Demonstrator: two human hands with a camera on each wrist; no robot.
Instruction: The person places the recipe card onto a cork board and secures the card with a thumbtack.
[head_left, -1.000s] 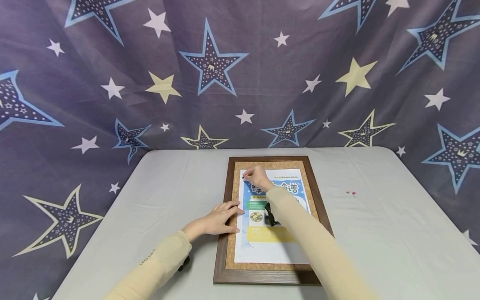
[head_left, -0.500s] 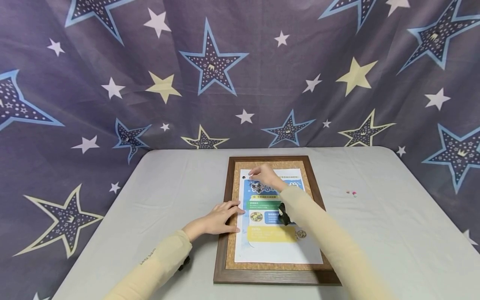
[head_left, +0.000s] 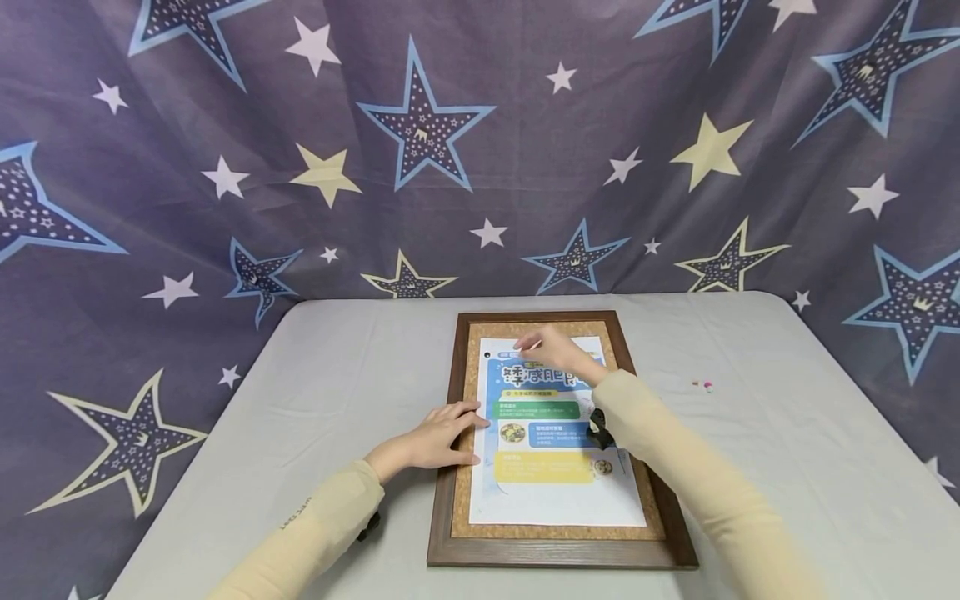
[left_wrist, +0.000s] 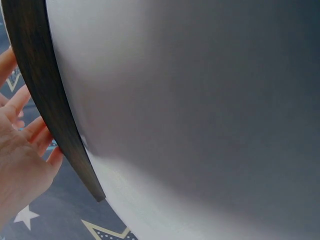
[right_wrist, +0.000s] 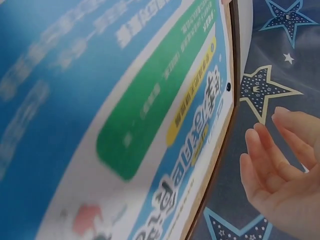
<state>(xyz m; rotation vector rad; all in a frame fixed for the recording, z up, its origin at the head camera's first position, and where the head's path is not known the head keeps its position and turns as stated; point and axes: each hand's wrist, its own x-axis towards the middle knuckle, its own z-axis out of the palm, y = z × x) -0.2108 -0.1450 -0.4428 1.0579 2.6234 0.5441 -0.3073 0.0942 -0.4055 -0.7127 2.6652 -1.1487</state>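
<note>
A printed poster (head_left: 558, 504) lies on a cork board (head_left: 555, 533) with a dark wooden frame (head_left: 562, 553). A black pushpin (head_left: 487, 355) sits at the poster's upper left corner, also visible in the right wrist view as a dark pin head (right_wrist: 229, 87). My left hand (head_left: 435, 437) rests with spread fingers across the frame's left side and the poster's edge. My right hand (head_left: 551, 346) hovers over the poster's top part, fingers loosely bent and holding nothing; the right wrist view shows this hand (right_wrist: 285, 170) apart from the board.
Small pins, one of them pink (head_left: 708, 387), lie on the grey-covered table (head_left: 757, 467) right of the board. A dark curtain (head_left: 525, 158) printed with stars hangs behind the table.
My right hand has let go of the black pushpin at the upper left corner and moved right across the poster's top. The left hand has stayed in place.
</note>
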